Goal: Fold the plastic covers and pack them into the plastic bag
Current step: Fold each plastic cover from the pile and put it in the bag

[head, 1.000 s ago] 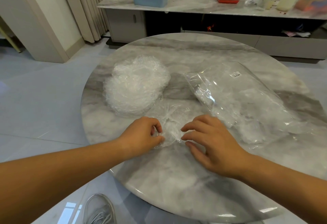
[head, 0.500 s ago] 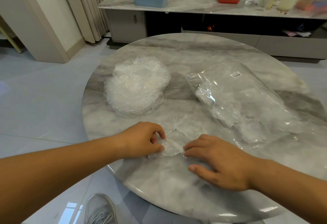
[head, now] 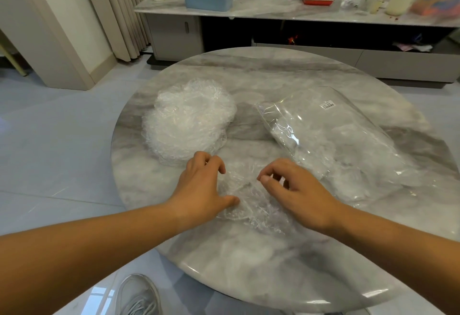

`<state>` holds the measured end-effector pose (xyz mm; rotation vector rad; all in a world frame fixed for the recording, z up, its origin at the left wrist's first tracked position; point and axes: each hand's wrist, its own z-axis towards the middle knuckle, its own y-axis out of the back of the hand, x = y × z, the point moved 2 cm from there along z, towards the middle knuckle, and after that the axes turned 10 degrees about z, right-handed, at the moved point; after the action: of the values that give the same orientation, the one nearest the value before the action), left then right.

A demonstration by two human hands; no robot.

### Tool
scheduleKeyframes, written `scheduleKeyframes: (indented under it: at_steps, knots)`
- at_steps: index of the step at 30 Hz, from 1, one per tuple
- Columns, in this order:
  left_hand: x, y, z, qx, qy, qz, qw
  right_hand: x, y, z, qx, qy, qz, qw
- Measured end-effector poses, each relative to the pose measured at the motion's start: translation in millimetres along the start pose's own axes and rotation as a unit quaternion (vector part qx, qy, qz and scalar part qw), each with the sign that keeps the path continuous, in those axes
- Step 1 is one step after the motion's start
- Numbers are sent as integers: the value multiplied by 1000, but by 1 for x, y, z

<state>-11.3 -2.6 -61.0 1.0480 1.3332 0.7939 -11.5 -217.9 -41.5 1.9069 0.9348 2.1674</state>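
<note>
**Left grip point(head: 204, 188) and right grip point(head: 296, 195) both curled on one plastic cover point(head: 249, 205)**

Fingers of each grip are bent, pinching the crumpled cover, which lies between them on the near part of the bench point(head: 249, 260). Far left sits the stack of covers point(head: 189, 120). On the right lies the plastic bag point(head: 336, 140), with covers inside.

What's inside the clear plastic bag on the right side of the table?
Through the plastic bag show white crumpled plastic covers, bunched toward its near end. How many cannot be told, since they overlap.
</note>
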Motion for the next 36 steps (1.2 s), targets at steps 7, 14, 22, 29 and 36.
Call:
scheduleKeyframes:
  at_steps: [7, 14, 22, 29, 36]
  knots:
    - [7, 0, 7, 15, 5, -62, 998, -7, 4, 17, 51, -104, -16, 993]
    - [9, 3, 9, 30, -14, -33, 999, -9, 6, 12, -2, -112, 199, 974]
    - [15, -1, 11, 51, -56, 40, 996, 8, 6, -19, 58, 158, -56, 984]
    - [23, 10, 13, 135, -93, 41, 986, -7, 7, -34, 115, 310, -241, 913]
    - [25, 18, 13, 225, -109, 58, 966, -6, -12, -51, 195, 356, -300, 864]
